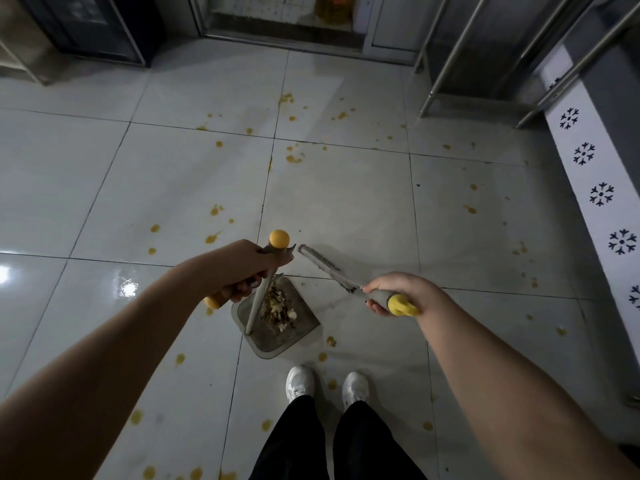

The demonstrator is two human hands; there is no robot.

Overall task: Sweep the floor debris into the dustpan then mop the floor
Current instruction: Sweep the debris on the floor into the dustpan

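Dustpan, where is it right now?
Head view, lower centre: the dustpan sits on the tiled floor just ahead of the white shoes, below the left hand, with debris in it.

A working kitchen: shiny metal table legs [446, 60], a white tiled floor [346, 195] with yellow food spots [293, 158].

Pair of white sneakers [300, 382] below black trousers [294, 441], bottom centre. Slanted stainless-steel table legs [446, 60], upper right. White wall band with black snowflake motifs [588, 174], right edge. Dark glass-fronted cabinet [90, 26], upper left.
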